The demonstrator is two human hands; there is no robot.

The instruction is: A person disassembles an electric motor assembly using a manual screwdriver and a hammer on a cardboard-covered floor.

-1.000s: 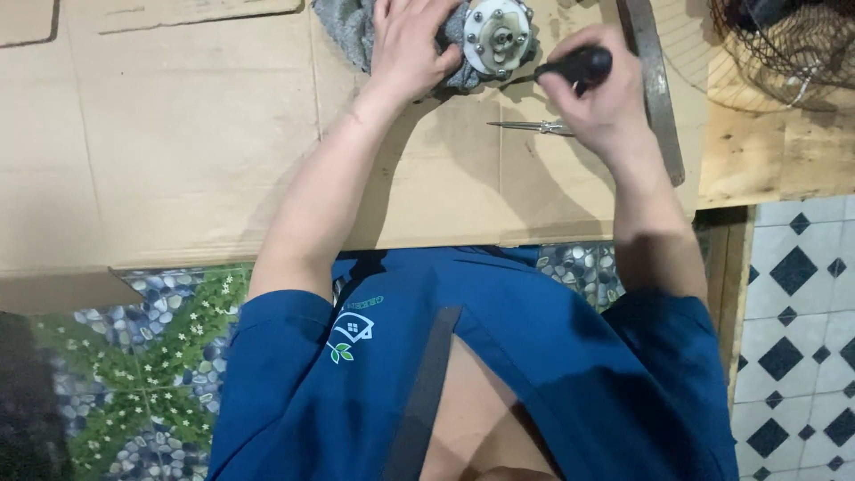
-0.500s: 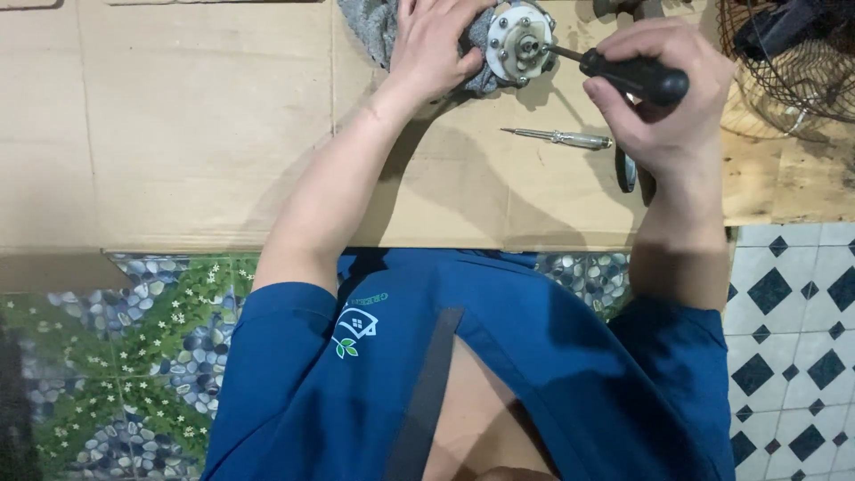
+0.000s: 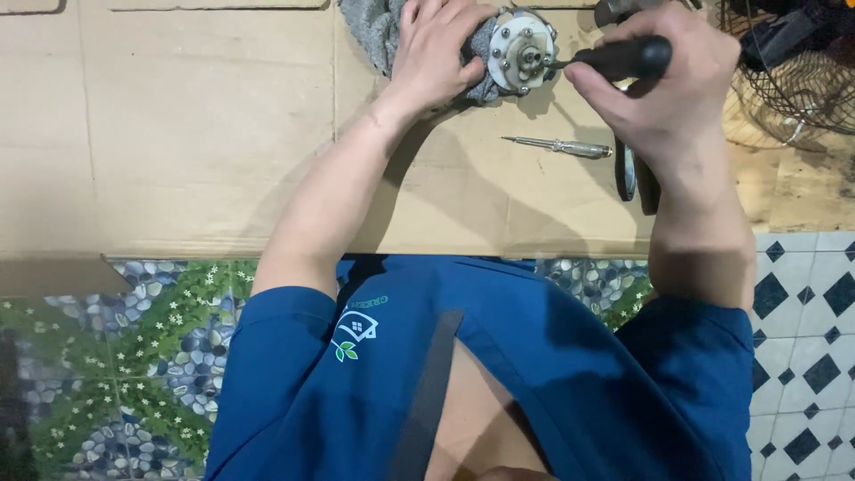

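A round grey metal motor housing [image 3: 523, 51] with several bolts lies on a grey cloth [image 3: 378, 31] at the far edge of the cardboard sheet [image 3: 205, 134]. My left hand [image 3: 436, 53] presses down on the cloth and the motor's left side. My right hand [image 3: 663, 85] grips a black-handled screwdriver [image 3: 623, 59], its tip touching the motor's face near the centre shaft.
A second, thin metal screwdriver [image 3: 561, 147] lies on the cardboard below the motor. A dark tool handle [image 3: 628, 178] pokes out under my right wrist. A wire fan guard [image 3: 793, 80] sits at the right. Patterned floor tiles [image 3: 802, 294] lie below the table edge.
My right hand has moved with the black-handled screwdriver, turning it so the tip now points left into the motor's face. The left hand stays on the cloth and motor.
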